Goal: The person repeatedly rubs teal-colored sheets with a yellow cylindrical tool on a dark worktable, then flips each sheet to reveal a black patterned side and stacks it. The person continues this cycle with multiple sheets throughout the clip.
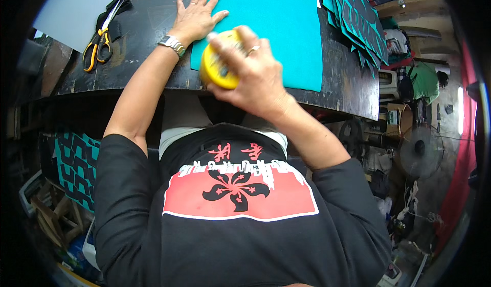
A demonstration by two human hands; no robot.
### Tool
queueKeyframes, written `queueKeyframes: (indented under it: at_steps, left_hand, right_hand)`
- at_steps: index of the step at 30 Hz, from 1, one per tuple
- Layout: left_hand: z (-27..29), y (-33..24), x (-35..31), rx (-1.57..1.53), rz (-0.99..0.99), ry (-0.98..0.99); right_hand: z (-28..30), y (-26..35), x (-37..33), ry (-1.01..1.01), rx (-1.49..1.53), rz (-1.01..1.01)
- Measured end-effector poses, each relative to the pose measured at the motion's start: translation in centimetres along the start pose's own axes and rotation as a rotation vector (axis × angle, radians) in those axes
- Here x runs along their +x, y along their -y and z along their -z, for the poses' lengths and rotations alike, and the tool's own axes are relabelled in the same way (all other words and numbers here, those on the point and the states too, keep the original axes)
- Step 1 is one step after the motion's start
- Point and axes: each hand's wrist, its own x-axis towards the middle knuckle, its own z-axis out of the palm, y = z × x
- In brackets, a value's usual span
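Observation:
A teal fabric-like sheet [286,36] lies flat on the dark worktable [146,13]. My left hand [196,18] rests palm down at the sheet's left edge with its fingers spread. My right hand [261,77] is wrapped round a yellow round tub [215,66] with dark marks on its face. That tub is tilted over the sheet's near left part and blurred by motion; its exact kind and whether it touches the sheet I cannot tell. Left of my left forearm lie scissors [97,47] with orange and black handles, blades pointing away.
A stack of teal and dark cut sheets [355,24] overhangs the table's right side. At the upper left lies a pale grey sheet [76,6]. A standing fan [420,151] is at the right, and a patterned teal cut-out sheet [76,167] hangs lower left.

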Motion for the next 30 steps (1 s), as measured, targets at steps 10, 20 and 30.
queueKeyframes:
  at_steps: [10,20,30]
  left_hand:
    - [0.6,-0.8,0.1,0.064,0.063,0.067]
    - [-0.2,-5.9,0.1,-0.005,-0.024,-0.010]
    - [0.6,-5.9,-0.5,0.052,-0.125,0.033]
  right_hand:
    - [-2.4,-14.8,6.1,-0.145,-0.254,-0.202]
    - [4.7,-2.9,-6.7,-0.044,-0.116,-0.171]
    - [2.0,-24.3,4.1,-0.281,-0.375,-0.298]
